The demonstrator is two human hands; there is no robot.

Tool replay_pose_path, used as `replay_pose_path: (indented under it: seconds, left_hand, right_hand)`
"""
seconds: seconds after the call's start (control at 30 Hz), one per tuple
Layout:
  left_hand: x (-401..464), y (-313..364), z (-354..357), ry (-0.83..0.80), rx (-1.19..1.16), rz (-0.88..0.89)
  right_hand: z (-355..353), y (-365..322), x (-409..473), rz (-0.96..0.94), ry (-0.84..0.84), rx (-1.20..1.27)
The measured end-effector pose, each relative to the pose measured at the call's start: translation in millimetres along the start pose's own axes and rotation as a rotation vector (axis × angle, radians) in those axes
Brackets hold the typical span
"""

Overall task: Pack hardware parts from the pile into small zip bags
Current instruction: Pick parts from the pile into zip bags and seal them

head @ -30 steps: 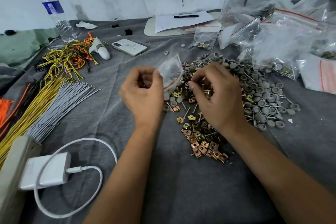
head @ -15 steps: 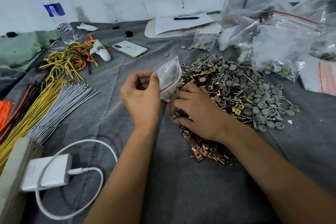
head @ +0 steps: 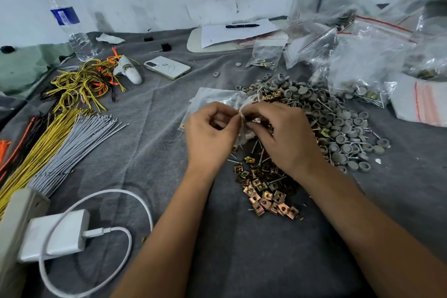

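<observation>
A: Hands status? Left hand (head: 210,132) and right hand (head: 281,133) both pinch the mouth of the small zip bag (head: 212,97), just above the near edge of the pile (head: 312,113).

B: Grip on each is closed to fingertips on the film; whether parts sit inside is blurred, possibly a few.

A: Handling: bag thin, limp, slippery; best held at the seal strip. Clips and screws are small, hard, sharp-edged, and will probably weigh the film down.

B: Room: bare grey cloth on the counter lies nearer than the pile. Filled bags (head: 362,55) crowd beyond the pile; wire bundles (head: 72,133) lie well away from it.
</observation>
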State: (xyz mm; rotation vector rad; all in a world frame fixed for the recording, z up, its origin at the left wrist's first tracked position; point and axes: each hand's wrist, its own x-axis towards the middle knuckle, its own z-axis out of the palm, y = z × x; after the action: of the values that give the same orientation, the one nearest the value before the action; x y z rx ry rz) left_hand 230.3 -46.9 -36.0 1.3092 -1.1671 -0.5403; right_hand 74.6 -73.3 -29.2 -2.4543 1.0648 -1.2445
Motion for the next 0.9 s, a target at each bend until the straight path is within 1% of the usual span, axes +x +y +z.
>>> replay_pose_path:
  seconds: [0.1, 0.27, 0.3, 0.4, 0.53, 0.57, 0.67, 0.7, 0.8, 0.9]
  left_hand:
    - [-0.4, 2.3, -0.9, 0.042, -0.039, 0.030]
    - [2.5, -0.8, -2.9, 0.140, -0.096, 0.017]
    - [3.3, -1.3, -3.0, 0.171, -0.115, 0.003]
    - [4.9, -1.9, -4.5, 0.264, -0.160, -0.022]
    - [6.9, -0.7, -7.2, 0.342, -0.185, -0.003]
    - [7.4, -0.9, -8.6, 0.361, -0.198, -0.004]
    - [8.5, -0.9, -10.9, 0.386, -0.210, -0.015]
    - [8.7, -0.9, -11.3, 0.391, -0.209, -0.019]
    - [8.8, 0.2, -11.9, 0.394, -0.211, -0.038]
    - [7.8, 1.3, -12.3, 0.384, -0.216, -0.054]
  right_hand:
    - [-1.9, 1.1, -0.3, 0.040, -0.001, -0.012]
    - [-11.0, 2.4, 3.0, 0.016, 0.063, 0.009]
    - [-14.0, 5.1, 3.8, 0.010, 0.057, 0.014]
    - [-17.6, 11.9, 3.4, -0.008, -0.036, -0.014]
    - [-18.6, 15.2, 1.8, 0.001, -0.012, 0.013]
    - [-18.2, 17.1, 1.7, -0.007, -0.073, -0.007]
    - [-14.9, 20.3, -0.7, -0.035, -0.372, -0.140]
    - [-13.4, 20.4, -1.5, -0.025, -0.422, -0.164]
    - [-13.0, 16.3, -1.4, 0.026, -0.456, -0.190]
    - [-16.0, 12.9, 1.3, 0.053, -0.525, -0.222]
